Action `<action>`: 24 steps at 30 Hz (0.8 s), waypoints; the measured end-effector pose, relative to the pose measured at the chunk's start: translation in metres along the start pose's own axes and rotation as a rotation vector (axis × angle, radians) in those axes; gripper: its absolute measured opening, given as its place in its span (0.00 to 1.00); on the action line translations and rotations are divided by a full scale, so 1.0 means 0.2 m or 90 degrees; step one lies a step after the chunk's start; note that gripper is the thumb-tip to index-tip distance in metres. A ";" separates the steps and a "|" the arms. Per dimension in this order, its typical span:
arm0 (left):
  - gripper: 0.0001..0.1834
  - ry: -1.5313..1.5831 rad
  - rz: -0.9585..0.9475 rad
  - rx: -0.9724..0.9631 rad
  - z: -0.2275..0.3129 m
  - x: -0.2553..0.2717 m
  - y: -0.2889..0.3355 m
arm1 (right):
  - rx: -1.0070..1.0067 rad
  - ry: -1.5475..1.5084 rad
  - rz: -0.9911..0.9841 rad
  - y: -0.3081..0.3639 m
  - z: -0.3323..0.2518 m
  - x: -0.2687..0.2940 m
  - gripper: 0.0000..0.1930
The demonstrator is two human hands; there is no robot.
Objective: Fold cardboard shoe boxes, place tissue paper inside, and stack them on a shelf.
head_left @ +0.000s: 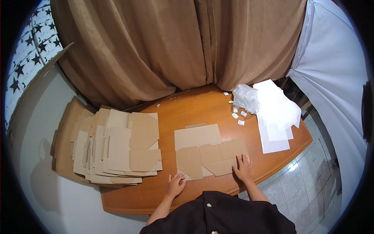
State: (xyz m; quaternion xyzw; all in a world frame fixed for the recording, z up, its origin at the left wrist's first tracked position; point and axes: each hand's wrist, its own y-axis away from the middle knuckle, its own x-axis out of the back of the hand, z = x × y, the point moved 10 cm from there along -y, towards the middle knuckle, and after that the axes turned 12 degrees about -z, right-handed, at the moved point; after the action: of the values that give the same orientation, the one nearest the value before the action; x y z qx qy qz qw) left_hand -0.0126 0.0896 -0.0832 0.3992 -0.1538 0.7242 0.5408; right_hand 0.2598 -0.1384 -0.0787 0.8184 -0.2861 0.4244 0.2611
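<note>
A flat, unfolded cardboard box (197, 137) lies in front of me on the wooden table, with several of its panels and flaps folded over. Fingers spread, my right hand (243, 168) rests on the box's right end. My left hand (176, 185) is at the near left corner, its fingers stretched out and touching the corner's edge or lying just beside it. Neither hand grips anything. To the left, a tall stack of similar flattened cardboard boxes (144, 130) covers that end of the table.
White paper sheets (274, 117) overlap at the right end of the table (194, 107). Beside them sit a crumpled clear plastic bag (246, 98) and several small white pieces (241, 122). A brown curtain (156, 46) hangs behind, a white cloth (331, 66) at the right.
</note>
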 end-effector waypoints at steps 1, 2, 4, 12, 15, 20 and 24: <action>0.19 -0.002 0.053 0.046 -0.01 0.02 0.01 | -0.074 -0.009 0.020 0.07 0.04 0.05 0.35; 0.19 0.002 0.051 0.046 0.00 0.01 0.01 | -0.148 -0.018 0.039 0.12 0.09 0.08 0.36; 0.33 0.019 0.063 0.097 0.01 0.00 -0.02 | -0.232 -0.061 0.087 0.19 0.19 0.10 0.38; 0.56 -0.130 0.043 0.204 0.14 0.00 -0.13 | -0.233 -0.128 0.115 0.18 0.19 0.11 0.35; 0.50 -0.156 0.065 0.172 0.13 -0.02 -0.14 | -0.242 -0.296 0.084 0.16 0.14 0.13 0.27; 0.36 -0.186 0.106 0.100 0.19 0.00 -0.12 | -0.070 -0.696 0.183 0.09 0.23 0.10 0.21; 0.25 -0.205 0.202 0.002 0.29 0.13 -0.10 | -0.065 -0.695 0.119 0.08 0.23 0.14 0.21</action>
State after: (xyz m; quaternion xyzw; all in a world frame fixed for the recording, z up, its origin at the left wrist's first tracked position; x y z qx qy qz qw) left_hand 0.0265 0.0761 -0.0310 0.4816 -0.2980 0.7272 0.3880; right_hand 0.2870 -0.1881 -0.0759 0.8769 -0.4716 -0.0547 0.0755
